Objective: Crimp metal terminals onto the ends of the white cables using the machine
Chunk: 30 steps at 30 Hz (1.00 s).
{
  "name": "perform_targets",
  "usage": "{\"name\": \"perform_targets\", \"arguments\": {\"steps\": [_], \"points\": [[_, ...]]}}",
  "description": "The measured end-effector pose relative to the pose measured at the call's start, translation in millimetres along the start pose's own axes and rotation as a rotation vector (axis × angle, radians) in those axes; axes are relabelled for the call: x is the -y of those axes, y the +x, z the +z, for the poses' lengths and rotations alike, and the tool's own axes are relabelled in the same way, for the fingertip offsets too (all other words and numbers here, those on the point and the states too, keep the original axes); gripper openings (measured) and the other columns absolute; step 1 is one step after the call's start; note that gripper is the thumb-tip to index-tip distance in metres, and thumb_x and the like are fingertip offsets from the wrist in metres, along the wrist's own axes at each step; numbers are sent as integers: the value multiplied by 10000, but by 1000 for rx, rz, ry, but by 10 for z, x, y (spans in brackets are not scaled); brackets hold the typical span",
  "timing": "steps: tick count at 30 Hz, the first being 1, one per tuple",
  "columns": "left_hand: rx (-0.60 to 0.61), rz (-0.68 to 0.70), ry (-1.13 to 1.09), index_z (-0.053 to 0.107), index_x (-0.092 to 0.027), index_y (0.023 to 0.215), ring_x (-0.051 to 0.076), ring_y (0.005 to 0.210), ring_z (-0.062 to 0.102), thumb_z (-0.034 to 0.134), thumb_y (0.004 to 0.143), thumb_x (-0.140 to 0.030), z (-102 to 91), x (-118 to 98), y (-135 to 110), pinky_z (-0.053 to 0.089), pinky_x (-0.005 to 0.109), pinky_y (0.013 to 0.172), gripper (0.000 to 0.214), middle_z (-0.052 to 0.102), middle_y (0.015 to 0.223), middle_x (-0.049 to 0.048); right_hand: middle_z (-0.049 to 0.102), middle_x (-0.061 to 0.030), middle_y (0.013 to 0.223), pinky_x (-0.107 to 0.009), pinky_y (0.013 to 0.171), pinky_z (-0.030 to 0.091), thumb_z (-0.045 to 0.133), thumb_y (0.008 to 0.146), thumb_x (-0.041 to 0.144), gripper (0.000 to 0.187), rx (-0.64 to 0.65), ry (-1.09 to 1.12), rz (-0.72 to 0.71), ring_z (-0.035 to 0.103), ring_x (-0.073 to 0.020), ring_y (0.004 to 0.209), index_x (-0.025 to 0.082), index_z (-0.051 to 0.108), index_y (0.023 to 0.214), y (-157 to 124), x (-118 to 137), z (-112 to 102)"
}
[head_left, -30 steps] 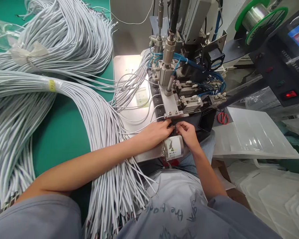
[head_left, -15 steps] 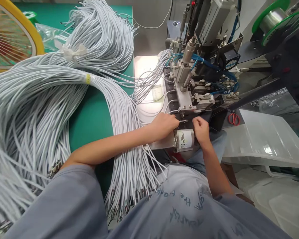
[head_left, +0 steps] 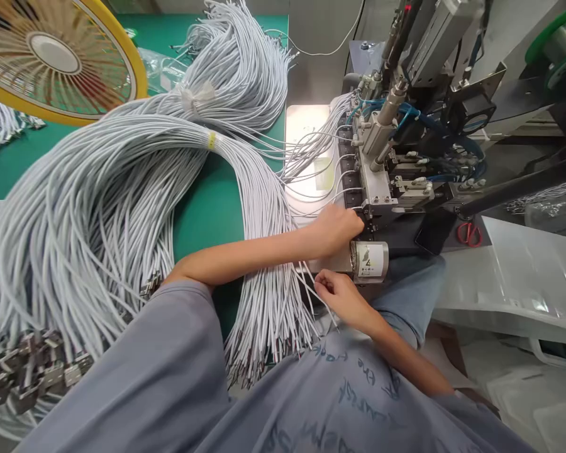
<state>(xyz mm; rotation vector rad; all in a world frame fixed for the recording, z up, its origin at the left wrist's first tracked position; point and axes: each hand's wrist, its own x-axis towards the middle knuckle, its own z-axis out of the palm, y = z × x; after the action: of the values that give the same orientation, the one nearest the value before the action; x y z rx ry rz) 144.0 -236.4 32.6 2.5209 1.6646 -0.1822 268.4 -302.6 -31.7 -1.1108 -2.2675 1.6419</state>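
Note:
My left hand [head_left: 337, 229] is closed at the front end of the machine's row of black clamps [head_left: 350, 182], its fingertips at the last slot. A white cable was in its fingers half a second ago; the hand now covers the cable end. Lower down, my right hand [head_left: 342, 297] has thumb and fingers curled together beside a few loose white cables [head_left: 306, 283]. Whether it pinches one I cannot tell. Under my left forearm hangs a thick bundle of white cables [head_left: 264, 220] with stripped ends, tied with a yellow band [head_left: 211, 139].
Behind the clamps rises the machine [head_left: 377, 145] with air cylinders and blue tubes. A labelled clear jar [head_left: 371, 261] stands close to both hands. Red scissors [head_left: 469, 234] lie on the right, above a translucent plastic sheet [head_left: 523, 270]. A yellow fan [head_left: 139, 63] stands upper left on the green mat [head_left: 193, 207].
My right hand has moved from the machine's front, down and left past the jar to the loose cable ends. My left hand stays at the clamps. The whole view has shifted.

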Motion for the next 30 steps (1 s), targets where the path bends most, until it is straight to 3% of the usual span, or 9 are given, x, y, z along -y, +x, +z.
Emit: {"name": "perform_targets", "arguments": {"steps": [5, 10, 14, 18, 24, 30], "points": [[-96, 229, -163, 669, -125, 795, 192, 697, 639, 478, 873, -184, -1, -148, -52, 334, 268, 503, 215, 674, 806, 91, 557, 12, 626, -250, 574, 331, 434, 823, 184, 120, -17, -151, 14, 492, -129, 581, 184, 539, 766, -110, -9, -171], [-41, 228, -336, 667, -144, 750, 167, 683, 644, 392, 945, -348, -8, -130, -53, 356, 248, 545, 393, 680, 719, 80, 615, -46, 648, -277, 563, 346, 413, 891, 322, 282, -135, -222, 33, 536, -166, 603, 166, 582, 728, -162, -36, -472], [-33, 138, -373, 663, -155, 779, 166, 644, 637, 344, 957, -390, -65, -91, -55, 341, 242, 535, 434, 679, 703, 75, 631, -48, 625, -268, 541, 418, 534, 833, 388, 277, -258, 30, 31, 572, -169, 598, 149, 625, 726, -87, -80, -617], [-36, 77, -342, 671, -157, 799, 166, 614, 624, 335, 955, -387, -120, -42, -68, 345, 241, 535, 436, 680, 703, 77, 674, -42, 716, -281, 606, 498, 669, 726, 351, 194, -491, 299, -65, 622, -178, 681, 163, 646, 766, -7, -97, -732], [-102, 105, -382, 680, -169, 929, 157, 698, 639, 425, 929, -296, -77, 62, -20, 350, 229, 555, 285, 697, 797, 63, 628, 7, 623, -244, 535, 475, 747, 653, 303, 194, -811, 540, -163, 575, -118, 554, 170, 637, 743, 86, -129, -929], [-335, 241, -617, 692, -139, 903, 105, 670, 575, 421, 928, -225, -12, 79, 29, 383, 199, 595, 285, 639, 792, 57, 648, -1, 677, -264, 586, 493, 697, 717, 301, 140, -781, 630, -285, 605, -129, 612, 191, 653, 792, 81, -40, -918]]}}
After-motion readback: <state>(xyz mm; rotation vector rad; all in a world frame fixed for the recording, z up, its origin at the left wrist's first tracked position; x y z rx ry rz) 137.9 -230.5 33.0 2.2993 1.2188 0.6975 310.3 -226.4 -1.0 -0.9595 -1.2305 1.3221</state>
